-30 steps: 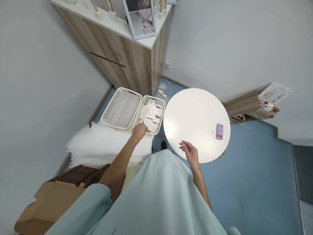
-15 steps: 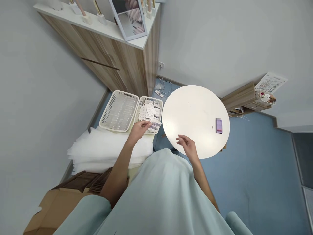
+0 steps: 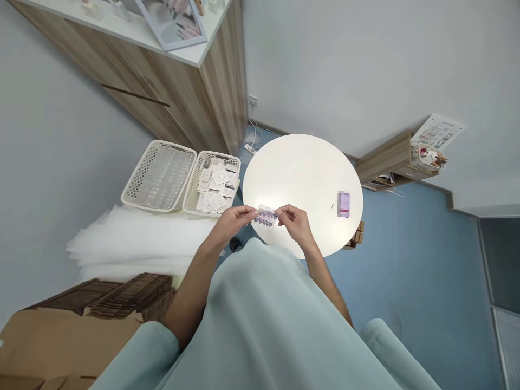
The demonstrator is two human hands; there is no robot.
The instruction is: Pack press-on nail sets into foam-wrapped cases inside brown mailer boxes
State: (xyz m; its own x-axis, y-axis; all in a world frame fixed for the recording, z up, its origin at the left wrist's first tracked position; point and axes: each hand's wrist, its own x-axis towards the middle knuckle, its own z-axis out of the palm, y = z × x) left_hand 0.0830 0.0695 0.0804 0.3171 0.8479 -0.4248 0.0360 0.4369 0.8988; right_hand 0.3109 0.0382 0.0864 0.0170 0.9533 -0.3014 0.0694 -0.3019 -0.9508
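A small card of press-on nails point(image 3: 266, 216), with two rows of purplish nails, is held up over the near left edge of the round white table point(image 3: 304, 168). My left hand point(image 3: 232, 223) pinches its left end between thumb and fingers. At its right end, my right hand point(image 3: 296, 221) has thumb and fingertips closed on the edge. Just left of the table stands a white basket point(image 3: 189, 196) filled with a loose pile of white cards point(image 3: 215, 184). Beside that, a larger white basket point(image 3: 129, 189) contains clear plastic pieces in rows point(image 3: 168, 173).
A phone-like pinkish-purple object point(image 3: 344, 204), pixelated, lies at the table's right. White foam sheets point(image 3: 142, 238) are stacked left of me, with brown cardboard point(image 3: 69, 336) nearer. A wooden cabinet point(image 3: 170, 81) stands behind the baskets; a low wooden shelf point(image 3: 385, 157) is at right.
My left hand has carried the nail card from above the card basket rightward to the table edge. My right hand has come in and taken its other end. The view has shifted right.
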